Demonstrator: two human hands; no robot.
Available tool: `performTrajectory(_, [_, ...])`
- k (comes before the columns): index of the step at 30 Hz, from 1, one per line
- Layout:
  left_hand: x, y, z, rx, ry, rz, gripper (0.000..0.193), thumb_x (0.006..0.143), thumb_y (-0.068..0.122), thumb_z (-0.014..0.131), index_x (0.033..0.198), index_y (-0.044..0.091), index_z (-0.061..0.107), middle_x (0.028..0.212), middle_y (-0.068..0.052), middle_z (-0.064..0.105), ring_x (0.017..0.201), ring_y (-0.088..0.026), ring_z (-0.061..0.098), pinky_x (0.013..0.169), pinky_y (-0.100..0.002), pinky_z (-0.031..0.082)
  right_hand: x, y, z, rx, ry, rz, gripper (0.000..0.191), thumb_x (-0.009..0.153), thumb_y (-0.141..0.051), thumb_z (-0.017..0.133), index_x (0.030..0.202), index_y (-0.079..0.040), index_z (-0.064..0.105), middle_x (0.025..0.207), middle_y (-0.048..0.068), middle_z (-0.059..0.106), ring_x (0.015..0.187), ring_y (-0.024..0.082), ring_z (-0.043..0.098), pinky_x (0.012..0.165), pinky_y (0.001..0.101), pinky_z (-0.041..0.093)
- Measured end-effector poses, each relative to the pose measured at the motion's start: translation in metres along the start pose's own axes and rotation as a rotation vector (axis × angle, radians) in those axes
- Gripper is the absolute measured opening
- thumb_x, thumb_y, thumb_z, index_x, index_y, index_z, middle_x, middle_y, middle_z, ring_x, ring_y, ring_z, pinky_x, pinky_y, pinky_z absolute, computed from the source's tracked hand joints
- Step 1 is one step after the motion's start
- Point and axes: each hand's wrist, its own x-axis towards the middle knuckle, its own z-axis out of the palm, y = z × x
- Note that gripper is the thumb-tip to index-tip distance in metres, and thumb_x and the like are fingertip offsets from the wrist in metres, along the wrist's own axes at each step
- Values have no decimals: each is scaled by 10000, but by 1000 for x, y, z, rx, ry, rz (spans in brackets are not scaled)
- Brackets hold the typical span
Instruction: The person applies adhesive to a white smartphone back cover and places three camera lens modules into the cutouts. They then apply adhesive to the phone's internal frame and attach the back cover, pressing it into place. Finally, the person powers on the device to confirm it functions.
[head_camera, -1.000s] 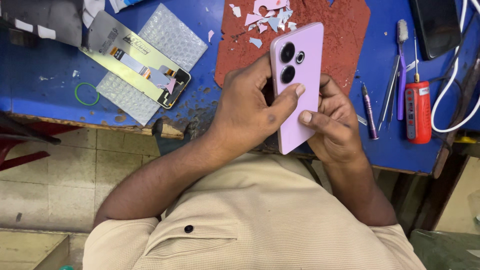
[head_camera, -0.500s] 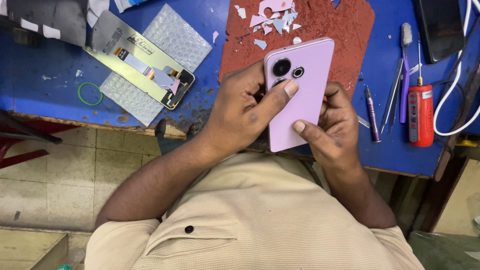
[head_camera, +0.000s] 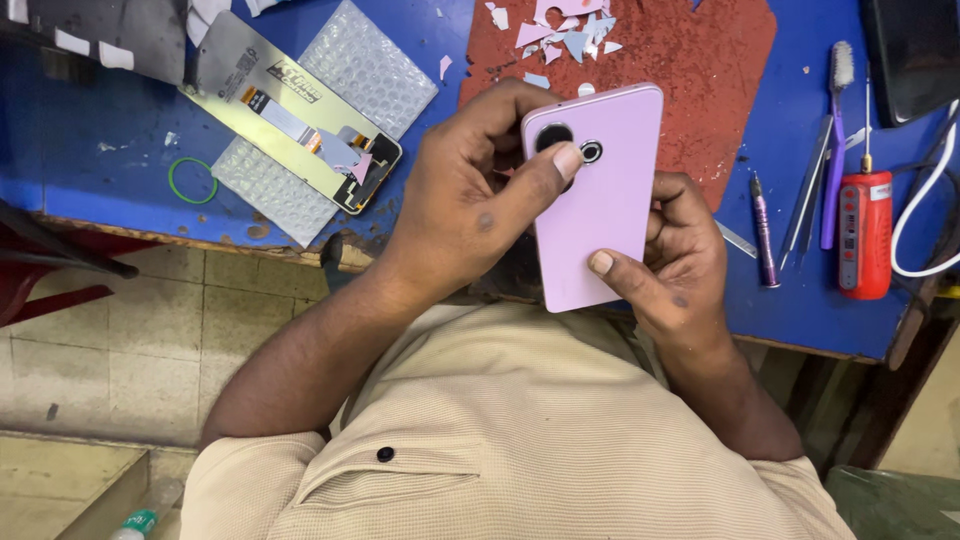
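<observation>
i'm looking down at a phone repair bench, a small workshop. the blue worktop (head_camera: 90, 190) is scuffed and carries a red mat (head_camera: 690, 70) strewn with broken glass shards (head_camera: 570, 30), a detached display panel (head_camera: 290, 125) on bubble wrap (head_camera: 370, 65), tweezers (head_camera: 808, 185), a brush (head_camera: 835, 140), a red screwdriver (head_camera: 865, 225). bare tiled floor (head_camera: 130, 340) below the edge.

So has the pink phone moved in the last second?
Yes. The phone has dropped lower against the red mat and tilted a little, with the left hand thumb now over its camera lenses and the right hand under it.
</observation>
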Motion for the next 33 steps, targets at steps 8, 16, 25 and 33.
performTrajectory(8, [6, 0, -4, 116, 99, 4, 436, 1183, 333, 437, 997, 32, 691, 709, -8, 664, 602, -42, 667, 516, -191, 533, 0, 2, 1, 54, -15, 40, 499, 961, -7, 712, 1389, 17, 456, 1238, 164, 710, 1155, 151, 688, 1053, 298, 535])
performTrajectory(16, [3, 6, -9, -18, 106, -57, 417, 1175, 302, 393, 1196, -3, 677, 858, -33, 702, 659, -78, 688, 581, -229, 563, 1, 2, -2, 180, -41, 69, 489, 959, 19, 709, 1387, 22, 472, 1187, 171, 714, 1108, 152, 698, 1013, 288, 541])
performTrajectory(25, [1, 3, -24, 45, 193, -22, 200, 1176, 80, 492, 1242, -3, 661, 848, -46, 654, 598, -51, 570, 570, -194, 472, 0, 1, -1, 89, -22, 40, 501, 955, 16, 701, 1394, 14, 459, 1214, 166, 706, 1135, 147, 688, 1063, 303, 535])
performTrajectory(33, [-13, 13, -10, -97, 12, 17, 298, 1071, 8, 555, 1368, -16, 544, 1191, -47, 680, 1103, -74, 670, 1014, -235, 559, -3, -1, 3, -113, 10, 14, 484, 973, 0, 714, 1372, 18, 442, 1273, 170, 689, 1152, 159, 688, 1056, 305, 547])
